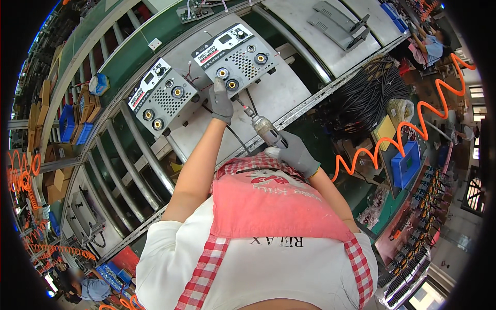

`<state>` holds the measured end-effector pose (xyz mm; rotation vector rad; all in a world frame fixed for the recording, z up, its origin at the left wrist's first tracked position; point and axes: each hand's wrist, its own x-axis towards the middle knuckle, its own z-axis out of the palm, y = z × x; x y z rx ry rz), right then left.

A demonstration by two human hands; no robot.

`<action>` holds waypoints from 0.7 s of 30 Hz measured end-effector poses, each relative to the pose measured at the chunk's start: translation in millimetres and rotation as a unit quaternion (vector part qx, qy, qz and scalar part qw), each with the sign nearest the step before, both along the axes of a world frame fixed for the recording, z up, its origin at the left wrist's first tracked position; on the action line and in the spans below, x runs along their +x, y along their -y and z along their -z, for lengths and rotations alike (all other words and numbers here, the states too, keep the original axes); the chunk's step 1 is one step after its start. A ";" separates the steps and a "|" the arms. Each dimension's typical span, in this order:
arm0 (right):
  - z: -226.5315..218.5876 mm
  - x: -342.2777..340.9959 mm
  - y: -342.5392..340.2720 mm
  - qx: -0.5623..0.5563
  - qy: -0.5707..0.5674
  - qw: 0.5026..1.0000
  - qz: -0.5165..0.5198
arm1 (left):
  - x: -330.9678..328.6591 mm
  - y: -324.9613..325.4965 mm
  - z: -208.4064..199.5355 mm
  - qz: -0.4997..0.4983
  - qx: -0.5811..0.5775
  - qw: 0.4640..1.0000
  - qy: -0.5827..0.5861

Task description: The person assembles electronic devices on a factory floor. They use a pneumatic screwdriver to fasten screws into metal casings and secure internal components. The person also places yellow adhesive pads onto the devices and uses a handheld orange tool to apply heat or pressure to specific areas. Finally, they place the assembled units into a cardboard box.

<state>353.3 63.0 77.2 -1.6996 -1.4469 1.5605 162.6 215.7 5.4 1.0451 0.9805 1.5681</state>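
Two welding machine front panels lie on the metal work surface, grey with perforated vents, brass-centred sockets and white tops: a left panel (163, 96) and a right panel (239, 63). My left hand (221, 103), in a grey glove, is at the right panel's lower edge. Its fingers are closed together and reach up to a lower socket; what they grip, if anything, is hidden. In my gloved right hand (297, 155) is a power screwdriver (266, 129) with a clear-grey body. Its bit points up-left to the right panel's lower edge, close beside my left hand.
Metal conveyor rollers (139, 150) run at the left. A grey metal housing (338, 26) lies at the far right of the line. Beyond the right edge are a black cable bundle (367, 95), an orange coiled hose (392, 142) and a blue bin (405, 164). Other people work farther away.
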 end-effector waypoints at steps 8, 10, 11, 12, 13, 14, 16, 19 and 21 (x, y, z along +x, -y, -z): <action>-7.4 -10.2 -2.1 -0.036 -0.044 0.998 0.029 | 4.5 0.0 5.7 0.000 -0.025 0.999 0.030; -9.4 -13.7 -4.0 -0.058 -0.071 0.995 0.046 | 0.2 -0.9 7.3 0.027 -0.035 0.998 0.043; -1.1 -13.8 -3.9 -0.044 -0.075 0.995 0.051 | 0.8 -2.4 7.4 0.032 -0.034 0.997 0.054; 4.0 -12.8 -3.7 -0.030 -0.079 0.995 0.056 | 3.5 -3.1 7.9 0.029 -0.033 0.997 0.057; 5.9 -13.7 -4.0 -0.029 -0.083 0.995 0.055 | 3.1 -3.3 8.0 0.025 -0.033 0.998 0.057; 7.1 -14.1 -4.1 -0.029 -0.087 0.994 0.053 | 2.6 -3.4 8.0 0.020 -0.033 0.998 0.056; 10.3 -14.1 -4.4 -0.041 -0.103 0.992 0.054 | 3.2 -3.5 7.1 0.019 -0.041 0.997 0.064; 11.4 -14.3 -4.8 -0.071 -0.134 0.987 0.059 | 3.2 -1.4 3.5 0.019 -0.031 0.998 0.057; 7.7 -16.2 -5.3 -0.079 -0.153 0.983 0.063 | 1.9 -2.9 1.7 0.014 -0.029 0.998 0.059</action>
